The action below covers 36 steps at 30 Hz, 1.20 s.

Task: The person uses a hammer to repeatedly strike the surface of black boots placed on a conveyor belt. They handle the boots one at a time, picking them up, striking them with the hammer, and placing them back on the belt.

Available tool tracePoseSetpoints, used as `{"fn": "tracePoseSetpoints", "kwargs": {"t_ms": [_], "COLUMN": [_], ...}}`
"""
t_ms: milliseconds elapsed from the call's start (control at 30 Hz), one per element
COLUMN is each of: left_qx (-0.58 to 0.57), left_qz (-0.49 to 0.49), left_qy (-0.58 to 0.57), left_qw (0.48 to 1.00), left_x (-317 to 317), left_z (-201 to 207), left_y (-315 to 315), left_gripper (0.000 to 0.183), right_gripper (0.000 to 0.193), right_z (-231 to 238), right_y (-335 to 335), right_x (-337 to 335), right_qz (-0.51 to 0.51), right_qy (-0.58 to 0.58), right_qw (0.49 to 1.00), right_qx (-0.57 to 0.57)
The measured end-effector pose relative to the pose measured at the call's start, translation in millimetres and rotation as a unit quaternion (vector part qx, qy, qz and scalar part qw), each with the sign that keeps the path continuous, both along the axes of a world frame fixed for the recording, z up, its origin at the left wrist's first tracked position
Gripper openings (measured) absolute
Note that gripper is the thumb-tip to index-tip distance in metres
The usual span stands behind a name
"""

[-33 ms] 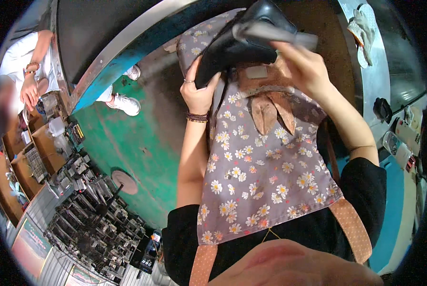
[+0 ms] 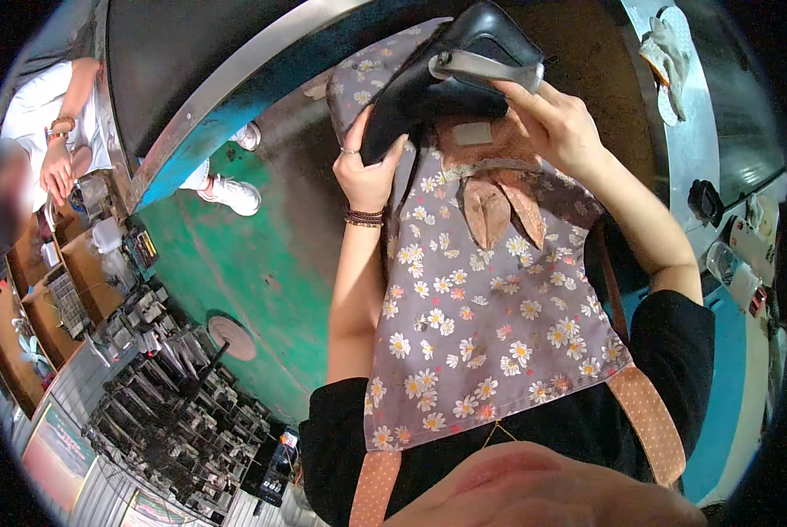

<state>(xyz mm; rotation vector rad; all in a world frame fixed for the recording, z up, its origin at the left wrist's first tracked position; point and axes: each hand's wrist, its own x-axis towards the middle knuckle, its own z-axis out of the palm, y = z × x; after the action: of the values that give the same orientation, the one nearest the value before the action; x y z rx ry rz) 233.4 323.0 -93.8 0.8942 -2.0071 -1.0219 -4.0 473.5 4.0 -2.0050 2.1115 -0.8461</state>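
Observation:
A black leather boot [image 2: 411,101] lies slantwise over my lap at the top of the view, its smooth, shiny end [image 2: 499,31] pointing away from me. My left hand [image 2: 364,176] is closed around its near left end, thumb on one side and fingers on the other. In my right hand [image 2: 562,127] is a silver metal hand tool [image 2: 485,67]; its exact kind is unclear. The tool's rounded end overlaps the boot's upper, but whether they touch I cannot tell. My right fingertips pinch the tool's other end.
My flowered grey apron [image 2: 463,307] carries a brown suede-like piece with two flaps [image 2: 490,211]. A metal-edged bench [image 2: 235,83] curves along the left. Beyond it a co-worker's hand [image 2: 57,171] hovers by wooden trays [image 2: 77,263]. A pale glove [image 2: 665,61] rests on the right ledge.
The tool was smeared by motion and reached farther right; now it is sharp and nearly still. My right hand has shifted slightly, while my left hand and the boot stay put.

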Motion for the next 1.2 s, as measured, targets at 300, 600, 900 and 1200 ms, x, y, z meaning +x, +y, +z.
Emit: {"fn": "tracePoseSetpoints", "kwargs": {"t_ms": [300, 600, 900, 1200], "left_qx": [0.016, -0.019, -0.047, -0.020], "left_qz": [0.008, 0.010, 0.015, 0.013], "left_qy": [-0.009, -0.015, -0.011, -0.006], "left_qw": [1.000, 1.000, 0.999, 1.000], "left_x": [1.8, -0.4, 5.0, 7.6], "left_z": [3.9, 5.5, 9.1, 15.6], "left_y": [-0.9, -2.7, -4.4, -0.1], "left_gripper": [0.056, 0.060, 0.059, 0.061], "right_gripper": [0.046, 0.033, 0.043, 0.045], "right_z": [-5.6, -38.3, 19.9, 46.0], "right_y": [6.2, 34.3, -22.5, -43.4], "right_x": [-3.3, -14.4, 22.3, 43.2], "right_qz": [0.002, 0.035, 0.027, 0.076], "right_qy": [0.005, 0.046, -0.038, -0.058], "right_qw": [1.000, 0.997, 0.986, 0.995], "right_qx": [-0.002, -0.042, -0.161, 0.004]}}
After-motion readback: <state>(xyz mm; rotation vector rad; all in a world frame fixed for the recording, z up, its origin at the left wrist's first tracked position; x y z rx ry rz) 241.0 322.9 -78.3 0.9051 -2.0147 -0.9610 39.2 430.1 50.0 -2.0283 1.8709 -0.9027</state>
